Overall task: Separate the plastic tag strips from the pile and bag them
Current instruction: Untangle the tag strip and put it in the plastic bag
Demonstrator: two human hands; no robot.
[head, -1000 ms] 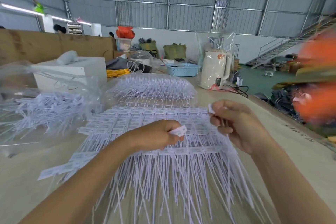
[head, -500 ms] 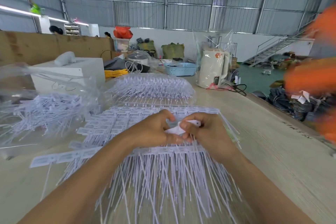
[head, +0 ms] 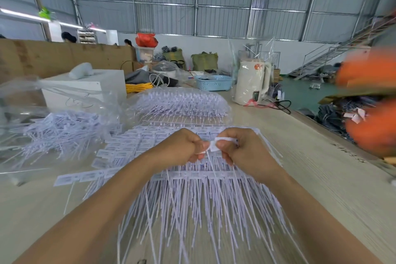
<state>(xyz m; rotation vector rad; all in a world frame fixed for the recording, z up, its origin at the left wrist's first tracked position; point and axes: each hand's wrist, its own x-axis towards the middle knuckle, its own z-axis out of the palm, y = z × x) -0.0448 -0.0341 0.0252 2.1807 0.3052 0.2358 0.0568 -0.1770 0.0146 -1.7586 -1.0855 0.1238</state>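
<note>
**Both Hands Pinching One White Tag Above the Strip Pile**

The left hand (head: 184, 148) and the right hand (head: 240, 150) meet above the middle of the tabletop (head: 321, 178). Both grips are narrow: the fingers of each hand are curled and pinch the same white tag head (head: 214, 146), left hand at its left end, right hand at its right end. A thin tail hangs from the tag head down toward the pile.

The pile of plastic tag strips (head: 192, 188) lies flat on the tabletop directly beneath the hands. Rows of joined rectangular tag heads run left to right. The thin white tails fan toward the camera.

To the left, a clear plastic bag (head: 53, 118) lies on the tabletop and contains loose white tags. Behind the pile, a second bundle of tag strips (head: 182, 103) lies under clear film.

Farther back on the tabletop:
- a white box (head: 85, 90) at the left, with a pale rounded object on top;
- a coil of yellow cable (head: 139, 87);
- a light blue basket (head: 213, 82);
- a cream kettle (head: 252, 81) wrapped in clear plastic.

At the right edge of the view, blurred orange shapes (head: 368, 100) cannot be identified.
</note>
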